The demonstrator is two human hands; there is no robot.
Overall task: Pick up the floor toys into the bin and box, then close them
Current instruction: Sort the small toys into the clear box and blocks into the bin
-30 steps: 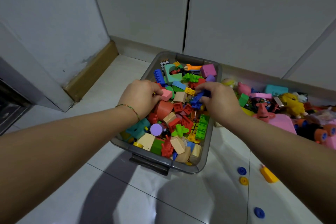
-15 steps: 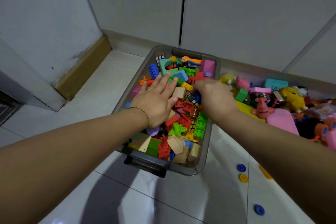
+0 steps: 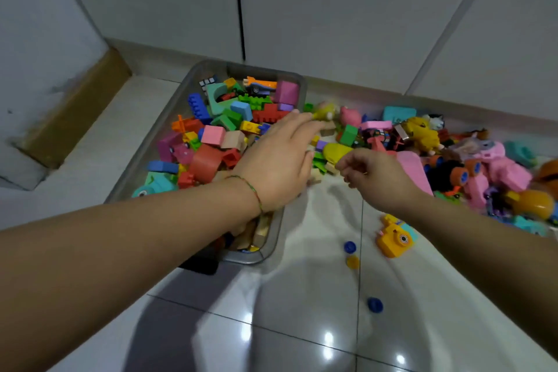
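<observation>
Mid-pickup: stretching L grip, fingers straight, over right rim of full clear-grey plastic bin toward colourful floor-toy pile just right. Hanging R grip loosely curled beside pile; can't tell if pinching anything. Next: needing scoop, then drop into bin.

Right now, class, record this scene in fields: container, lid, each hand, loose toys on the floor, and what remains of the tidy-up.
Container: grey bin, heaped with blocks
Lid: none on it
Left hand: fingers straight, above the bin's right rim, pointing toward the toy pile
Right hand: fingers loosely curled, nothing visible in it, at the pile's near edge
Loose on floor: yellow toy camera, upper blue disc, yellow disc, lower blue disc
Remaining: pile and loose pieces not yet binned; bin not closed
</observation>
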